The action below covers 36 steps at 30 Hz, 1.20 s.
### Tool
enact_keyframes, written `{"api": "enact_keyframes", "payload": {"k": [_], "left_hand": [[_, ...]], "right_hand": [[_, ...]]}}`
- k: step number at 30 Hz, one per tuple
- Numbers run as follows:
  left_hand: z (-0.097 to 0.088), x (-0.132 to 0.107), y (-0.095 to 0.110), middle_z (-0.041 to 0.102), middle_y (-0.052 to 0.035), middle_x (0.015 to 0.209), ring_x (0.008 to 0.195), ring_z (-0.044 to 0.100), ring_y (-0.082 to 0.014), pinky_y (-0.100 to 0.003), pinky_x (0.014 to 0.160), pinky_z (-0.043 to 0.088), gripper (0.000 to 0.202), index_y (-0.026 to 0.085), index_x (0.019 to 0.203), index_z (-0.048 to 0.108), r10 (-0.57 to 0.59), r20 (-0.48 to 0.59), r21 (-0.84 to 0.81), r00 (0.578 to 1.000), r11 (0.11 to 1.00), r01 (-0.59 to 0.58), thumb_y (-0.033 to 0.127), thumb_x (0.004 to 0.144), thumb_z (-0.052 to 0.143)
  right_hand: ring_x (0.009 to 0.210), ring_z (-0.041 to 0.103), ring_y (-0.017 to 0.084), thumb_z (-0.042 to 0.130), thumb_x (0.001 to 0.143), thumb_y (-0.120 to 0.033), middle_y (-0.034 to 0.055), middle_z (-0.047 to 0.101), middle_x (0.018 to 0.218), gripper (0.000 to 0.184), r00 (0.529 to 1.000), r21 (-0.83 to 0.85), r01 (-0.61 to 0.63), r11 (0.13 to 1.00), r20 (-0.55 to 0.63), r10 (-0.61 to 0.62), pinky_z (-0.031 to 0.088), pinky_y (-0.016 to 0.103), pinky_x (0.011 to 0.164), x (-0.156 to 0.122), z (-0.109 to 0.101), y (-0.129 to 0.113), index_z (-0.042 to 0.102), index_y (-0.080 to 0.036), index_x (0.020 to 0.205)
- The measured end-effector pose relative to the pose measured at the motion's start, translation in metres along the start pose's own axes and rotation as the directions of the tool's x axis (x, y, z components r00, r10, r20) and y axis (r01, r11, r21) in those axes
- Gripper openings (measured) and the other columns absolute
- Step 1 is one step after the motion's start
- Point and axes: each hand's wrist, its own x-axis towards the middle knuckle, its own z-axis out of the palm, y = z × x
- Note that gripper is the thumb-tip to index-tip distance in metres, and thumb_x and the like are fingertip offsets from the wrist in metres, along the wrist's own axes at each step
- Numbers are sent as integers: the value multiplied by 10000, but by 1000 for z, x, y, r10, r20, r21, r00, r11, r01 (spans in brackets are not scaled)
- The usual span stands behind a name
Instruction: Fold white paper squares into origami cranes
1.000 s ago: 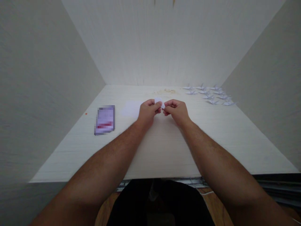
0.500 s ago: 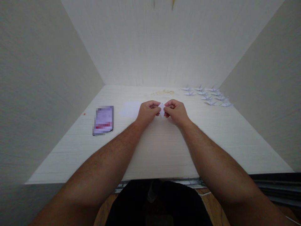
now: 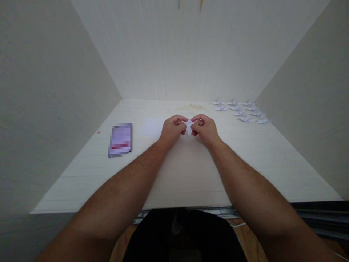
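A small folded piece of white paper (image 3: 189,128) is held up between my two hands over the middle of the table. My left hand (image 3: 173,127) pinches its left side with thumb and fingers. On the opposite side, my right hand (image 3: 203,127) grips the paper in the same way, thumb towards me. The fingers cover much of the paper, so its exact folds cannot be made out. Flat on the table just left of my left hand lies a pale sheet of paper (image 3: 150,126), partly hidden by that hand.
Several folded white paper cranes (image 3: 244,119) stand at the back right. A blurred-out rectangular object (image 3: 121,138) lies on the left of the white table (image 3: 188,182), with a small orange bit (image 3: 98,132) beyond it. Pale panels (image 3: 188,54) enclose the back and sides.
My index fingers have lifted and straightened a little at the top edge of the paper. Both thumbs stay on it, and the paper looks slightly turned.
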Motion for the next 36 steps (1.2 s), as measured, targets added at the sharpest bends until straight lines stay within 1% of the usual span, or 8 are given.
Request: {"api": "enact_keyframes", "payload": {"k": [5,10,14,18,22,26,32,36], "left_hand": [[1,-1,1,578,56,516,466,502,-80,-209,482,394,192,177,772,691,9,-13,25,1000,1000,-9,110,599,643],[1,-1,2,545,66,490,449,481,-74,-200,473,374,201,181,771,671,20,-9,-5,1000,1000,-20,82,601,628],[2,0,2,530,69,492,444,487,-72,-203,473,386,164,182,737,638,4,-26,-39,1000,999,-5,73,615,642],[2,0,2,559,51,514,467,525,-81,-212,488,413,133,176,722,647,-19,-22,-55,1000,998,17,81,630,652],[2,-1,3,594,30,534,480,542,-87,-218,499,427,122,166,717,665,-54,-23,-78,998,996,52,85,626,652],[2,-1,4,599,27,545,491,547,-87,-221,514,443,122,162,715,666,-86,-23,-103,996,991,83,90,617,658],[3,-3,5,581,59,564,475,527,-73,-214,502,438,250,163,824,682,-64,-5,-146,998,987,62,91,585,675],[3,-3,4,543,72,529,448,522,-80,-215,473,421,221,174,807,655,-67,-15,-99,998,993,66,110,597,679]], "right_hand": [[430,536,88,654,621,-189,-81,578,490,137,999,5,46,999,2,-46,403,205,437,0,0,1,620,-199,753],[426,525,83,659,647,-170,-94,564,478,170,996,14,93,996,-6,-93,388,198,438,-1,1,3,638,-206,811],[425,521,80,679,666,-202,-85,574,494,117,995,50,98,994,7,-98,403,206,440,0,1,4,637,-205,776],[439,532,78,699,666,-217,-72,586,511,92,993,72,119,990,11,-120,405,207,441,1,0,5,645,-200,738],[441,527,78,701,668,-212,-67,584,506,78,993,68,120,990,11,-121,405,208,442,2,-1,6,646,-200,722],[459,530,78,700,674,-203,-67,585,528,81,995,64,100,993,15,-101,413,209,450,3,-1,6,640,-206,728],[457,529,80,706,676,-203,-83,565,526,117,995,108,100,989,6,-101,428,211,453,3,0,7,620,-215,755],[446,519,74,710,681,-217,-94,565,522,141,993,112,109,988,29,-113,421,207,451,2,0,6,633,-219,800]]}}
